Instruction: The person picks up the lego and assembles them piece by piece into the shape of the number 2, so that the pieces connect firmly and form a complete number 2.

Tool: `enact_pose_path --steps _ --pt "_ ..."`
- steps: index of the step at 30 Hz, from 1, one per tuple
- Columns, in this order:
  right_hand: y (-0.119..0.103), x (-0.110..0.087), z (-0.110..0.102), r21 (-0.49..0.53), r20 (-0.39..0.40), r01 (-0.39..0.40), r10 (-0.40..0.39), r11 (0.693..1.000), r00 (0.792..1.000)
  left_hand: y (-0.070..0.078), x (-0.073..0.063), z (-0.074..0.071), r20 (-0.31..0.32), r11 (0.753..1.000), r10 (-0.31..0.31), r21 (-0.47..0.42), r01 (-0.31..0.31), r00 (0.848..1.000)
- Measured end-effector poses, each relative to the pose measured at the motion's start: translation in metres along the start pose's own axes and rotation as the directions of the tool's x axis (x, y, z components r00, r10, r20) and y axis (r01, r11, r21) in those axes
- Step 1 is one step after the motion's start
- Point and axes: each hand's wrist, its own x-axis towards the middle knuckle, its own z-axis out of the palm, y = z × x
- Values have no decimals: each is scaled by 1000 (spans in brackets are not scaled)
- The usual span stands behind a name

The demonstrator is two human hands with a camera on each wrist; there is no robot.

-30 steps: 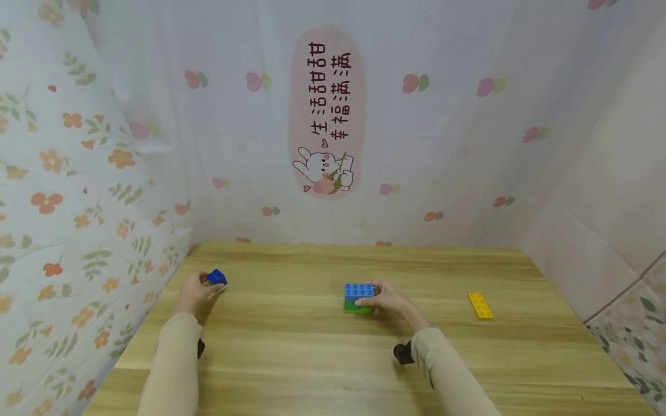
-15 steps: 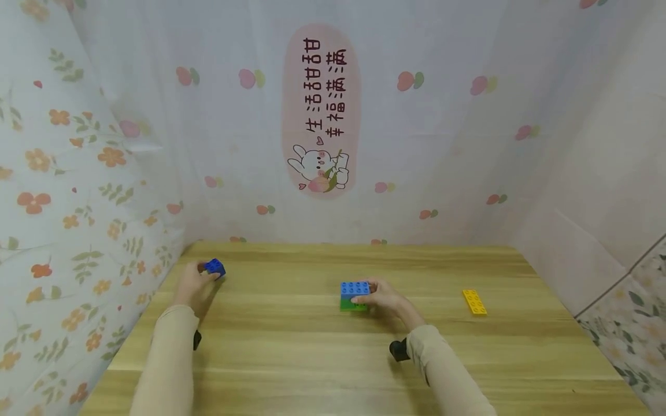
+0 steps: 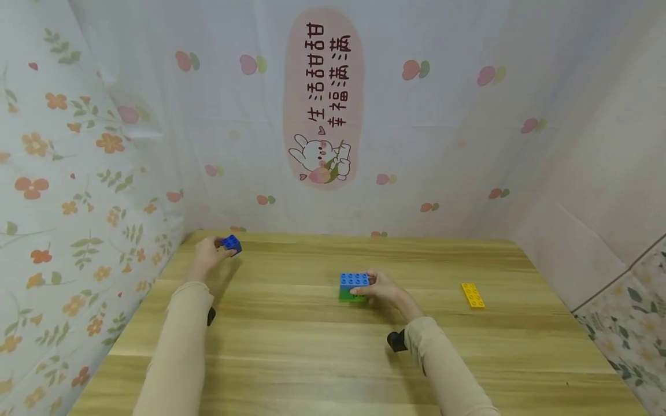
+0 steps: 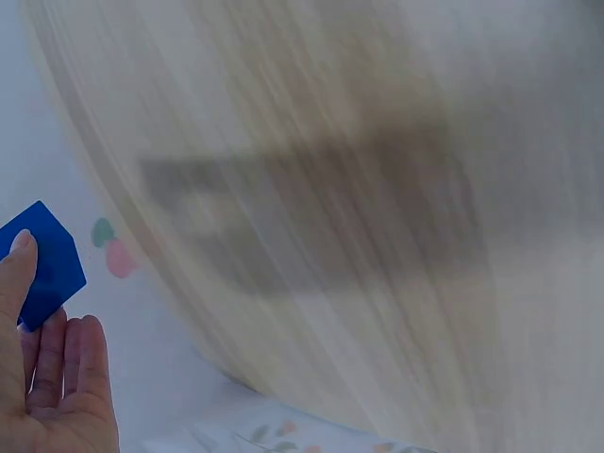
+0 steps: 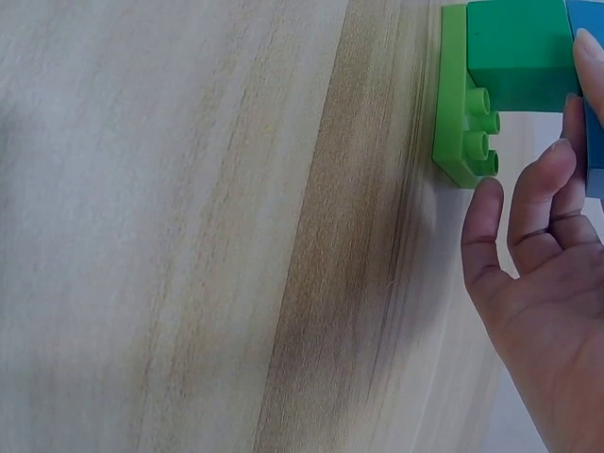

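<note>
At the back left, my left hand (image 3: 207,257) pinches a dark blue toy building brick (image 3: 232,245) between thumb and fingers, held over the table with a shadow below. In the left wrist view the thumb lies across a flat face of this brick (image 4: 58,274), while other fingers extend beneath it. Near the middle, my right hand (image 3: 385,289) grips a small stack from its right side. A lighter blue brick (image 3: 354,279) tops the stack, a green brick (image 5: 521,52) lies under it, and a light green plate (image 5: 453,104) with bare studs forms the base.
A yellow studded plate (image 3: 473,295) lies on the wooden table (image 3: 291,352) at the right. Patterned cloth (image 3: 239,144) hangs behind the table's back edge and along its left side. A black wrist mount (image 3: 397,341) shows at the right sleeve.
My left hand has carried the dark blue brick rightward and toward the back of the table. My right hand stays at the stack. The head view has shifted slightly.
</note>
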Motion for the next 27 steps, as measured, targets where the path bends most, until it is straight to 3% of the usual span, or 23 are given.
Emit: enact_pose_path --steps 11,19,27 --pt "-2 0 -1 13 21 8 -8 1000 1000 27 15 12 20 998 68 -8 -68 997" --pt "-2 1 -2 2 6 -12 12 1000 1000 50 20 20 26 995 94 5 -95 995" --pt "-3 -1 -1 -19 4 -19 20 1000 1000 69 24 33 63 990 142 -36 -140 988"
